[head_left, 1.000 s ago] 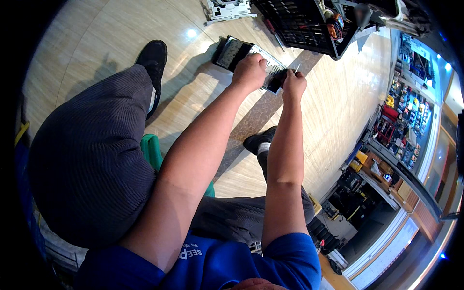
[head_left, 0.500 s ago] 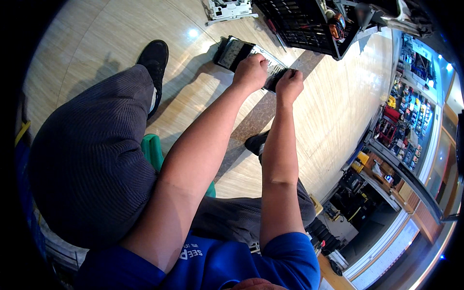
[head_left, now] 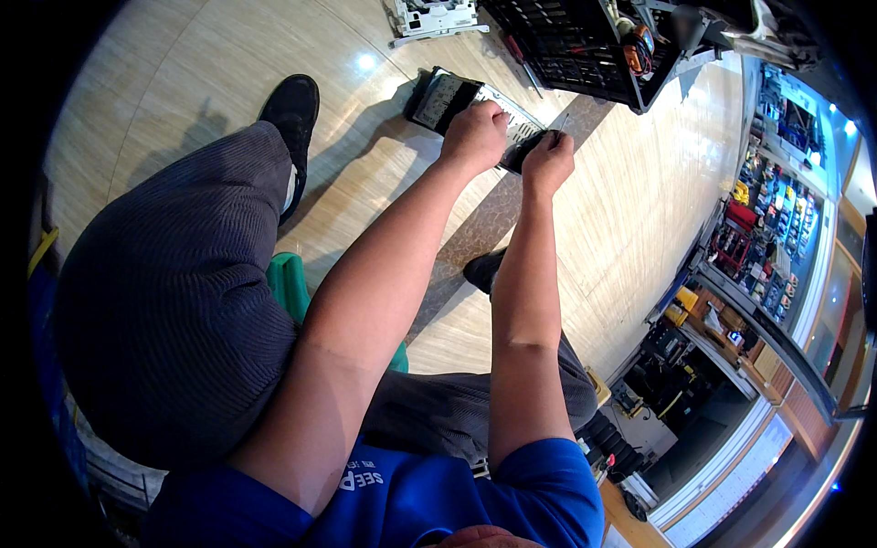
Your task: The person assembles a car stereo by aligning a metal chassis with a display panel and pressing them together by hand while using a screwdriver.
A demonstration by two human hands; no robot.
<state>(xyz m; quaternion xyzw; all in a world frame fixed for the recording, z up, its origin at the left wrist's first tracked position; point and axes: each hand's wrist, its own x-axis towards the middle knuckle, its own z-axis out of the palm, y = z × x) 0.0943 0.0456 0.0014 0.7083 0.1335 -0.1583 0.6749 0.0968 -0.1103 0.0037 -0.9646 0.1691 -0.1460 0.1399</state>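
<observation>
A box-shaped metal unit [head_left: 448,99], silver with black ends and a slotted face, stands close to the floor ahead of me. My left hand [head_left: 475,137] is closed at its near long side, fingers curled against the casing. At the unit's right end my right hand [head_left: 548,164] is closed too. From its fingers a thin rod [head_left: 565,120] sticks up; its kind cannot be made out. Both hands hide part of the unit and their own fingertips.
A black plastic crate [head_left: 585,55] stands beyond the unit, with an orange device [head_left: 638,50] at its edge. A red-handled screwdriver [head_left: 523,64] and a white metal bracket [head_left: 438,20] lie on the floor. A green stool [head_left: 289,285] is beneath me. Cluttered shelves [head_left: 767,219] line the right.
The thin rod now shows above my right hand, which has turned slightly. My left hand and the unit have stayed almost still.
</observation>
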